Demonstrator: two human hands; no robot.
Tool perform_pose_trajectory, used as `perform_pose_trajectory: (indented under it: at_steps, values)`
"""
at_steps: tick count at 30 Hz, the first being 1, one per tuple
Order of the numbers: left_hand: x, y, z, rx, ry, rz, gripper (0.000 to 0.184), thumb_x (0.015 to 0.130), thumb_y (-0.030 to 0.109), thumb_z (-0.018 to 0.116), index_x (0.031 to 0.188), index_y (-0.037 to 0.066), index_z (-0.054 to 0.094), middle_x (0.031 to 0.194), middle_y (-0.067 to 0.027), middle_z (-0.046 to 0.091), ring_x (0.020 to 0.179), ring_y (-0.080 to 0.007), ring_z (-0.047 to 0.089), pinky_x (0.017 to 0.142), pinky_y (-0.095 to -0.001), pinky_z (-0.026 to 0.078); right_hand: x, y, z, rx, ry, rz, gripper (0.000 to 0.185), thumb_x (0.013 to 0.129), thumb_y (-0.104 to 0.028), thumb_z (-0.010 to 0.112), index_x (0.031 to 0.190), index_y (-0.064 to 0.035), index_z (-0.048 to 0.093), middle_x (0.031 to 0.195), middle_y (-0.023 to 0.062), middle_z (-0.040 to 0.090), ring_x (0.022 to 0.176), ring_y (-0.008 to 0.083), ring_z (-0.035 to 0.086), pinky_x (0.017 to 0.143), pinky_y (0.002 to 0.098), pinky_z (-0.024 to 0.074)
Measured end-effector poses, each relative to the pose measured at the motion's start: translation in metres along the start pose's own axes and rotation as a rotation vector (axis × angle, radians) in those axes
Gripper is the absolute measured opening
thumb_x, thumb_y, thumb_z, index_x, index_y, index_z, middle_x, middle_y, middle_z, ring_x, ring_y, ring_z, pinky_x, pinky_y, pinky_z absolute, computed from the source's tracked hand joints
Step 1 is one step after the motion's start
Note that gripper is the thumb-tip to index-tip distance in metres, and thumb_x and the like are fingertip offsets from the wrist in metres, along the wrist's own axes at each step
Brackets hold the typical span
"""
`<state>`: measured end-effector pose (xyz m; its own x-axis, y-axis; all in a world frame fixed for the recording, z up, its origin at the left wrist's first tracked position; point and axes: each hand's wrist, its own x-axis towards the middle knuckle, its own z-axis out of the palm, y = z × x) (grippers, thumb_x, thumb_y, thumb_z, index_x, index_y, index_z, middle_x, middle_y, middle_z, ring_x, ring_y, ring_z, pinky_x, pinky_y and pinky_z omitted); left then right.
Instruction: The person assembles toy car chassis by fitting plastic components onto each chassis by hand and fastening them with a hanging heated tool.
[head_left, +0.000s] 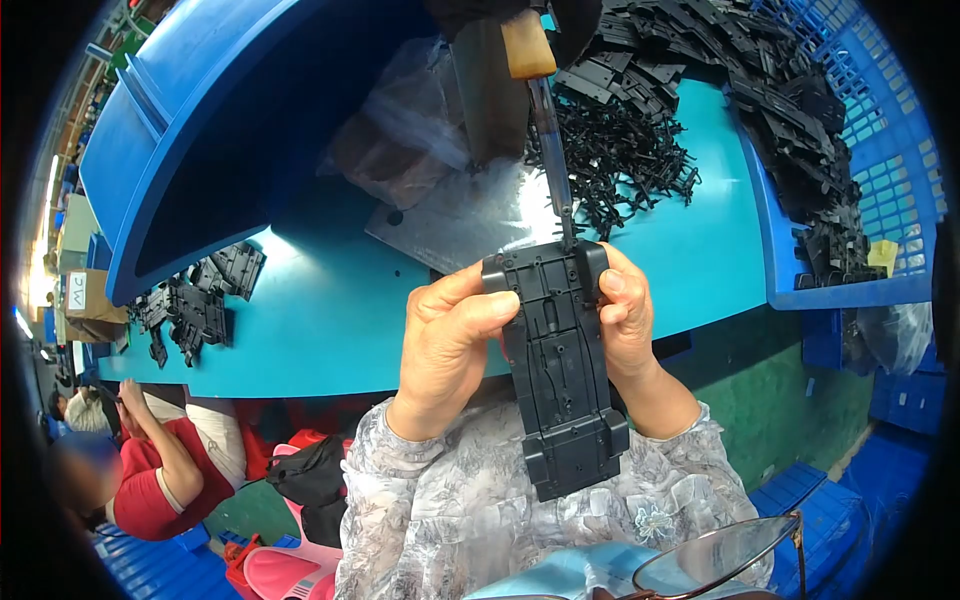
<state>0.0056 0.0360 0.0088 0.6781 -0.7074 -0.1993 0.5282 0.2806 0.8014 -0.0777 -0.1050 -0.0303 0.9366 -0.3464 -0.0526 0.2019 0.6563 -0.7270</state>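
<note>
A long black plastic part point(555, 365) is held up in front of my chest, its ribbed side facing the camera. My left hand point(445, 350) grips its upper left edge, the thumb lying on the face. Fingers of my right hand point(630, 320) are closed on the upper right edge. The tip of a vertical driver-like tool point(548, 130) with a yellowish collar meets the top end of the part. Behind the tool lies a heap of small black pieces point(625, 160) on the teal table point(330, 320).
A blue crate point(880, 130) at the right holds many black parts point(780, 130). A large blue bin point(190, 130) stands at upper left, near plastic bags point(400, 140). More black parts point(190, 305) lie at the left. A person in red point(165, 470) sits at lower left.
</note>
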Motion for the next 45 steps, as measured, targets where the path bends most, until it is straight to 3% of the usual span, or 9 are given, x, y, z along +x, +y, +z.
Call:
perform_pose_trajectory:
  at_steps: [11,17,22,29,32,38,41,45]
  values:
    - [-0.0011,0.0001,0.0009,0.058,-0.007,0.029,0.037,0.079,0.012,0.061,0.112,-0.003,0.057,0.082,-0.0054,0.064,0.061,-0.0079,0.056,0.052,-0.0202,0.044,-0.0006,0.0016,-0.0018,0.031,-0.025,-0.008,0.039,0.082,-0.029,0.056,0.102,0.0043,0.051,0.086,0.0067,0.061,0.071,0.007,0.056,0.064,0.019,0.0467]
    - [-0.0004,0.0016,0.0011,0.092,-0.007,0.029,0.038,0.077,0.011,0.061,0.112,-0.003,0.057,0.081,-0.0052,0.064,0.061,-0.0079,0.055,0.052,-0.02,0.043,-0.0012,0.0036,-0.0032,0.038,-0.023,-0.016,0.036,0.083,-0.027,0.056,0.101,0.0041,0.052,0.085,0.0047,0.06,0.063,0.0012,0.052,0.056,0.0134,0.0427]
    - [-0.0005,0.0019,0.0014,0.088,-0.008,0.033,0.038,0.077,0.01,0.061,0.112,-0.003,0.058,0.081,-0.0051,0.064,0.061,-0.008,0.055,0.052,-0.02,0.043,-0.0009,0.0055,-0.0074,0.055,-0.016,-0.001,0.033,0.084,-0.024,0.055,0.101,0.0041,0.052,0.083,0.0013,0.058,0.055,-0.0052,0.041,0.047,0.0071,0.0336]
    - [0.0001,0.0022,0.0011,0.084,-0.012,0.038,0.037,0.077,0.01,0.061,0.111,-0.003,0.058,0.081,-0.0053,0.064,0.061,-0.0081,0.055,0.052,-0.0201,0.043,-0.0001,0.0039,-0.0056,0.086,-0.026,0.013,0.032,0.084,-0.023,0.055,0.101,0.0035,0.052,0.083,0.0007,0.058,0.053,-0.0059,0.04,0.046,0.0066,0.0316]
    - [-0.0003,0.0043,0.0022,0.102,0.022,0.009,0.034,0.074,0.011,0.058,0.103,-0.008,0.058,0.09,-0.0123,0.065,0.079,-0.0169,0.062,0.075,-0.0265,0.048,0.0006,0.0034,-0.0033,0.094,-0.023,0.008,0.032,0.083,-0.023,0.055,0.101,0.0031,0.052,0.083,0.0006,0.059,0.053,-0.0058,0.039,0.046,0.0066,0.0313]
    - [0.0012,0.0055,0.0011,0.103,0.023,-0.007,0.035,0.074,0.014,0.059,0.1,-0.008,0.059,0.089,-0.012,0.065,0.077,-0.017,0.062,0.075,-0.0265,0.048,0.0002,0.0039,-0.0057,0.089,-0.005,0.032,0.032,0.083,-0.022,0.055,0.102,0.0032,0.051,0.081,0.0,0.058,0.053,-0.0049,0.041,0.047,0.007,0.0331]
    - [0.003,0.0044,0.0019,0.042,0.008,0.011,0.034,0.078,0.01,0.061,0.108,-0.003,0.059,0.084,-0.0048,0.065,0.067,-0.0073,0.056,0.059,-0.0183,0.042,-0.0006,-0.0005,-0.0022,0.081,-0.032,0.033,0.031,0.083,-0.021,0.055,0.102,0.0036,0.051,0.081,0.0004,0.057,0.056,-0.0041,0.042,0.048,0.0074,0.0339]
    - [0.0049,0.0059,-0.0022,0.051,-0.015,-0.003,0.033,0.078,0.01,0.06,0.108,-0.003,0.06,0.085,-0.0046,0.065,0.069,-0.0064,0.056,0.062,-0.018,0.042,0.0003,0.0007,-0.0043,0.101,-0.032,0.045,0.028,0.084,-0.018,0.053,0.101,0.004,0.051,0.083,0.0013,0.057,0.06,-0.0032,0.044,0.048,0.008,0.0353]
